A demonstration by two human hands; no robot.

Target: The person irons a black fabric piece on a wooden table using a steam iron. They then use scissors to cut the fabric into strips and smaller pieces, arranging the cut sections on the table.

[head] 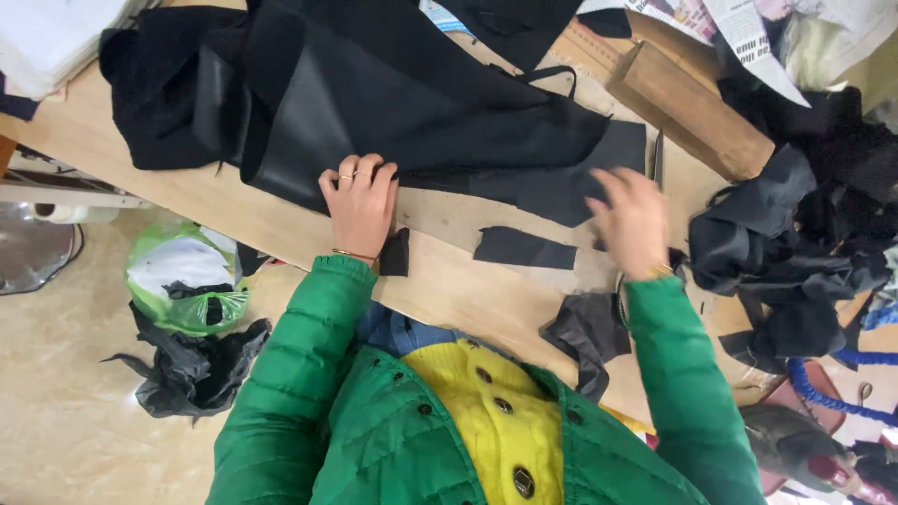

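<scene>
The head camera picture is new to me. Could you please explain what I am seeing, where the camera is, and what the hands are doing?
There is no machine here, only a person in a green jacket. The single camera sits on the person's head and looks down, so the arms come up from the bottom edge. The left hand rests flat on a large piece of black material lying on a wooden table. The right hand is blurred and hovers above the table with open fingers; it seems to hold nothing. Small black scraps lie between the hands. A wooden block and a heap of black cloth lie beyond the right hand. A green plastic bag is on the floor.
</scene>
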